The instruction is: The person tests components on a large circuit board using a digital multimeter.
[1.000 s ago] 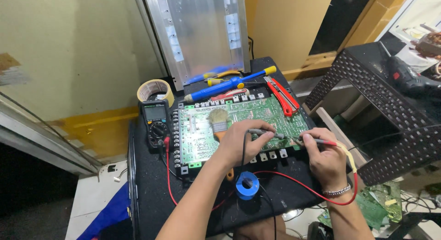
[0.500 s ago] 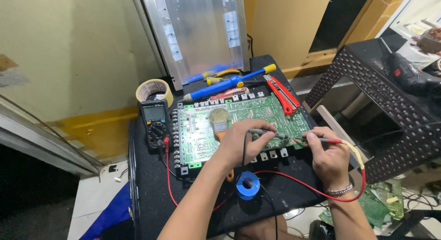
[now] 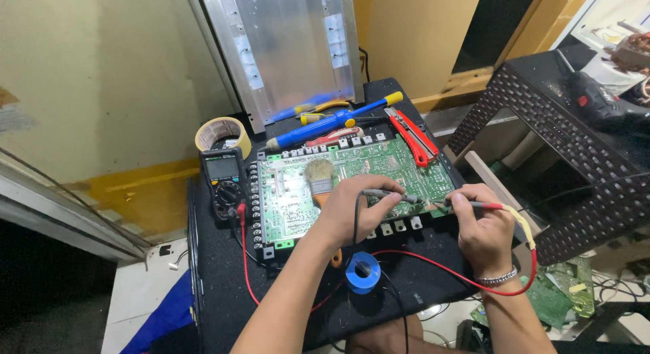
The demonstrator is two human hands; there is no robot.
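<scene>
A green circuit board (image 3: pixel 298 191) lies on a black mat (image 3: pixel 217 286). My left hand (image 3: pixel 352 208) rests on the board and pinches a black test probe (image 3: pixel 389 193) with its tip on the board's right part. My right hand (image 3: pixel 481 225) holds a red test probe (image 3: pixel 484 205) whose tip touches the board's right edge, close to the black tip. Red and black leads run back to a multimeter (image 3: pixel 222 180) at the board's left. A paint brush (image 3: pixel 319 177) lies on the board, partly under my left wrist.
A roll of tan tape (image 3: pixel 222 134), a blue and yellow screwdriver (image 3: pixel 332 120), pliers and a red utility knife (image 3: pixel 413 134) lie behind the board. A blue tape roll (image 3: pixel 362 271) sits in front. A metal panel (image 3: pixel 284 49) leans on the wall. A dark woven stool (image 3: pixel 562 144) stands right.
My hands and both probes stay on the board's right part, with only small shifts of the tips. The camera view has drifted slightly.
</scene>
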